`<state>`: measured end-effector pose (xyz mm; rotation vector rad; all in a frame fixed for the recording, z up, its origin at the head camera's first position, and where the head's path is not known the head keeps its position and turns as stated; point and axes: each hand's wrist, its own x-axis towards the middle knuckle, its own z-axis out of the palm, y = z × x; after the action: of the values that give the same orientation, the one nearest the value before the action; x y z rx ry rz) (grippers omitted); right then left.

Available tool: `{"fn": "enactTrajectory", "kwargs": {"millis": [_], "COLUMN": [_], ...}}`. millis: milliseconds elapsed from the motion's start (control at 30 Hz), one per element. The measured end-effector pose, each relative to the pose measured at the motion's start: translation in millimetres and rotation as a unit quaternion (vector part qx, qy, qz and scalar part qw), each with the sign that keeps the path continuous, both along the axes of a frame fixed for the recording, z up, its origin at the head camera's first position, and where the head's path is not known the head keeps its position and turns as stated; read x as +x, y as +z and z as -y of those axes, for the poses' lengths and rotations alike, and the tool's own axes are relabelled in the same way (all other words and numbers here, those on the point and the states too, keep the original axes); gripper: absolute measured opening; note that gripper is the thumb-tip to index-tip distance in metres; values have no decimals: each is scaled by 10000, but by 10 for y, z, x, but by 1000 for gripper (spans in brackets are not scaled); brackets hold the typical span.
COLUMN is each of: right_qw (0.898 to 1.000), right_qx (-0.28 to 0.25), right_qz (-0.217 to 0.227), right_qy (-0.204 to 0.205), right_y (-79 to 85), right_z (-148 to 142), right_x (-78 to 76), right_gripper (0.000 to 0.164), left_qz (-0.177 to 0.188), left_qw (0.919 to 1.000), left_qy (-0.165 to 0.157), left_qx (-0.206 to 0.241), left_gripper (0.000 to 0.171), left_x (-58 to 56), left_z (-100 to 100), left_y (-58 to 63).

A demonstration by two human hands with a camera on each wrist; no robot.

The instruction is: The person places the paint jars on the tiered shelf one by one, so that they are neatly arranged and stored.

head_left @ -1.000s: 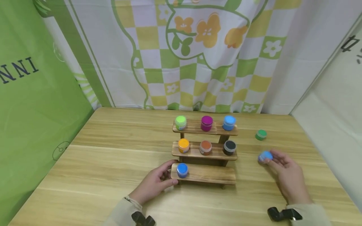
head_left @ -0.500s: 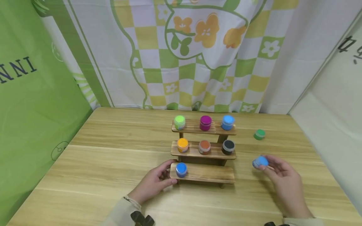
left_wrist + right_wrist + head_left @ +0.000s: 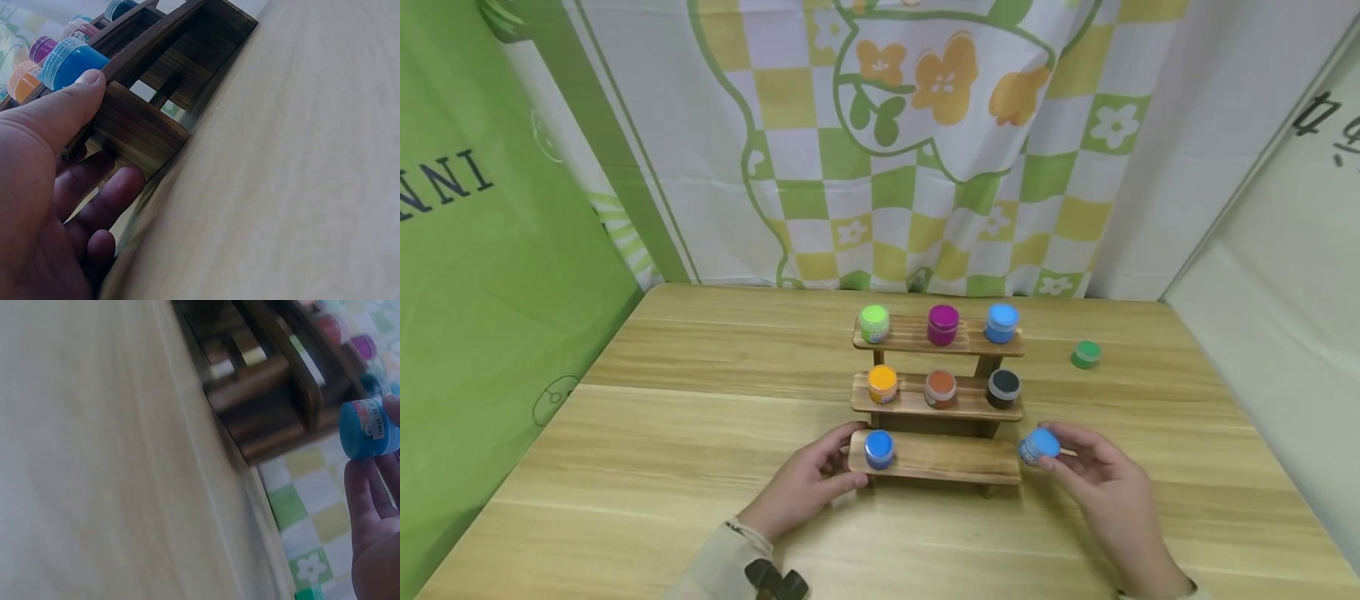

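Observation:
A three-tier wooden display stand (image 3: 955, 458) stands on the table. My left hand (image 3: 805, 483) grips the left end of its lowest tier, thumb at the front edge and fingers behind. In the left wrist view the thumb (image 3: 87, 87) lies close to a dark blue paint jar (image 3: 74, 62), which sits at that tier's left end. My right hand (image 3: 1105, 492) pinches a light blue paint jar (image 3: 1040, 447) between thumb and fingers, tilted, right beside the lowest tier's right end. A label shows on this jar's side in the right wrist view.
Orange (image 3: 882, 384), brown (image 3: 940, 389) and black (image 3: 1003, 389) jars stand on the middle tier. Lime green (image 3: 874, 323), purple (image 3: 943, 324) and light blue jars (image 3: 1002, 323) line the top tier. A green jar (image 3: 1086, 355) sits on the table at right. A patterned curtain (image 3: 925, 208) hangs behind.
My right hand has carried the light blue jar leftward from the table's right side to the stand's lowest tier. My left hand keeps its grip on the stand.

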<state>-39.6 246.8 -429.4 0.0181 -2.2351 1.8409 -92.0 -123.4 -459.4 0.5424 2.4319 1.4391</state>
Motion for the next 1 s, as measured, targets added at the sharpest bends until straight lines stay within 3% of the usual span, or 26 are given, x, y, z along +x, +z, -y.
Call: {"fn": "enactTrajectory", "kwargs": {"millis": [200,433,633,1000], "right_qw": [9995,9972,9936,9832], "right_qx": [253,261,788,1616], "right_qz": [-148,-459,-282,-170], "right_qy": [78,523,761,835], "right_y": [-1,4,39,138], "right_z": [141,257,312,470], "right_x": [10,-8,-34,-81], "right_gripper": [38,37,35,40], "left_qz": [-24,-17,-71,-31], "left_qw": [10000,10000,10000,10000], "left_qy": [0,-1,-14,-29], "left_qx": [18,-9,21,85], "left_gripper": [69,69,69,69], "left_x": [-3,-8,-18,-10], "left_z": [3,4,-1,6], "left_y": [-9,-21,-2,-10]}}
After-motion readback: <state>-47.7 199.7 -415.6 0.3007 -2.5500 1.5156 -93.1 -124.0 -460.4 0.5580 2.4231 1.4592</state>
